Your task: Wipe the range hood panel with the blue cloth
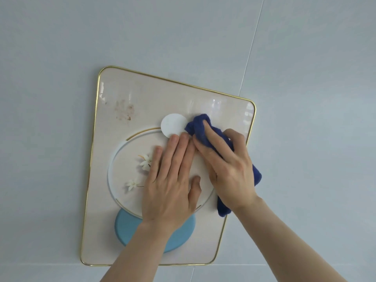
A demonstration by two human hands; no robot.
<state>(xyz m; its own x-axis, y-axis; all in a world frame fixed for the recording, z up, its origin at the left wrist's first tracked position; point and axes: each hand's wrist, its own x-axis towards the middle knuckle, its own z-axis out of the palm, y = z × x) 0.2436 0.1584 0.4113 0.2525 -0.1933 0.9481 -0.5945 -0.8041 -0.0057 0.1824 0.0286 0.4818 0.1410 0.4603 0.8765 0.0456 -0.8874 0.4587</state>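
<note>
Both hands rest on the gold-rimmed range hood panel (pixel 114 94): the left hand (pixel 173 180) lies flat with fingers spread loose, while the right hand (pixel 225 165) grips the bunched blue cloth (pixel 200 127), pressing it beside a white disc (pixel 173 125); brownish stains (pixel 124 111) mark the upper left.

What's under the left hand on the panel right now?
The left hand lies flat on the panel, covering part of its ringed circle and the light blue disc. Any dirt beneath it is hidden.
</note>
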